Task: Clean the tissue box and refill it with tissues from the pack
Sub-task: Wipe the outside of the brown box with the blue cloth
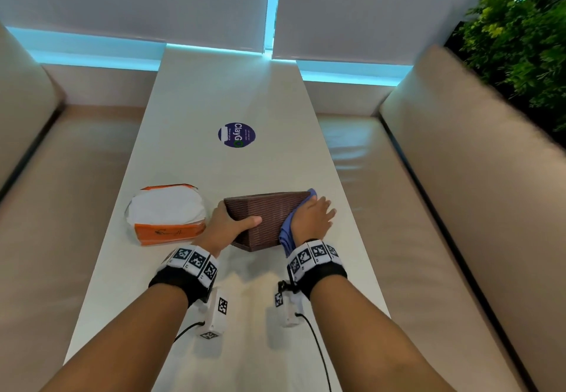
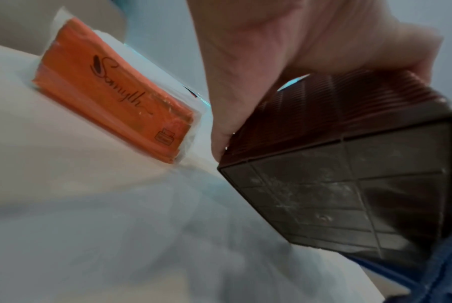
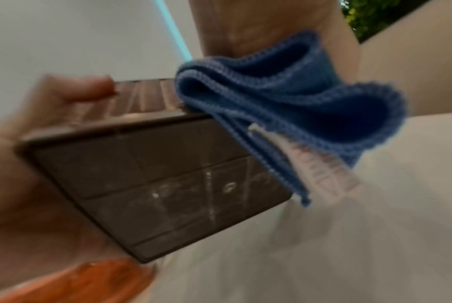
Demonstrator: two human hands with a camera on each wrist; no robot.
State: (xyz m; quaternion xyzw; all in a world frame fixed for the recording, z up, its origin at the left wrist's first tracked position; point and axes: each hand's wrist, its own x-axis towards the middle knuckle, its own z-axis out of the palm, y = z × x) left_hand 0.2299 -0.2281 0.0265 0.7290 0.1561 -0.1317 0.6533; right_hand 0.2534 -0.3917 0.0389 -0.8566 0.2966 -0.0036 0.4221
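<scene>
At the near middle of the long white table [image 1: 196,91], the left hand [image 1: 228,226] is gripping the brown wicker-pattern tissue box [image 1: 266,214], its thumb curled over the near face and its other fingers wrapping the left side. The box is being held tilted off the tabletop; both wrist views are showing its flat ribbed underside [image 2: 349,196], smudged with pale dust. On the box's right side, the right hand [image 1: 312,215] is pressing a folded blue cloth [image 1: 288,229] flat against the wall, with its fingers spread and extended; the cloth's loose folds and a white label are hanging down past the lower edge in the right wrist view. Just left of the box, close to the left hand, the orange tissue pack [image 1: 167,215] is lying on the table, its clear top showing the white tissues inside. Farther along the table, a round dark-blue ClayGo sticker [image 1: 236,135] is sitting on the surface. Beige bench seats are running along both sides, and green foliage is showing at the upper right.
</scene>
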